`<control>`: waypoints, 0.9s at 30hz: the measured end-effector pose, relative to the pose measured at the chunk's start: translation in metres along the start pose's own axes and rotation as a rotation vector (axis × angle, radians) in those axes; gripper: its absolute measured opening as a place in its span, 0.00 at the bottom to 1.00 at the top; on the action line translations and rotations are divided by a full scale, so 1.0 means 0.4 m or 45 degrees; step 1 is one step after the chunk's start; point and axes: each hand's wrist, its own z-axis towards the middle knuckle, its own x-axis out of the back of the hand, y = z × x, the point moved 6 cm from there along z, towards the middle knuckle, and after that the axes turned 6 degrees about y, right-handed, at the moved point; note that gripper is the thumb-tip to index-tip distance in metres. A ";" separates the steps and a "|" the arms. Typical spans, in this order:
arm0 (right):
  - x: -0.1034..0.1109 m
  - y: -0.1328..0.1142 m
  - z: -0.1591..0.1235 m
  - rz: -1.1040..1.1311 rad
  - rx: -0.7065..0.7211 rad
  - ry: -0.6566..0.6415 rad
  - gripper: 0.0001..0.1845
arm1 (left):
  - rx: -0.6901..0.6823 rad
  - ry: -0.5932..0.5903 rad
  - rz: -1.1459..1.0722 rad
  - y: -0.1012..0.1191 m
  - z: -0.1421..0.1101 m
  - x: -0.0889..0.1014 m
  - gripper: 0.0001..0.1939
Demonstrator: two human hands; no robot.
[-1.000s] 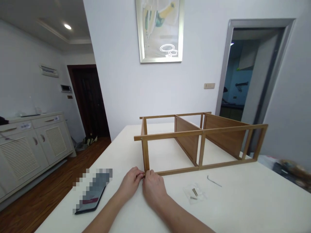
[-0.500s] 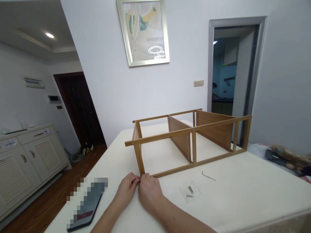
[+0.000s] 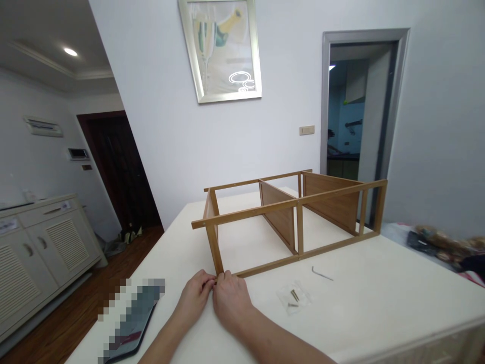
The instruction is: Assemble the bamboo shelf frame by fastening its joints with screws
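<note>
A wooden shelf rack (image 3: 250, 212) lies on its side on the white table (image 3: 364, 298). At its near left corner, both hands meet with bent fingers. My left hand (image 3: 195, 297) pinches at the lower rail's end; whatever sits between its fingertips is hidden. Right beside it, my right hand (image 3: 232, 299) curls over the same rail, at the foot of the corner post, and covers the joint. To the right of the hands, several screws (image 3: 294, 295) lie on a clear plastic bag (image 3: 282, 293). Beyond the bag rests a bent hex key (image 3: 322, 274).
A phone (image 3: 132, 328), partly pixelated, lies at the table's left edge. Behind the rack rises a wall with a framed picture (image 3: 223, 50). A white cabinet (image 3: 56, 242) stands on the left, and a doorway (image 3: 344, 116) opens at the right.
The whole view has shifted slightly left. Both hands stay at the same corner of the rack, their grip looking much the same.
</note>
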 end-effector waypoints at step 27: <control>-0.004 0.006 0.005 0.005 0.002 -0.007 0.15 | 0.034 0.002 0.006 0.002 0.001 0.003 0.20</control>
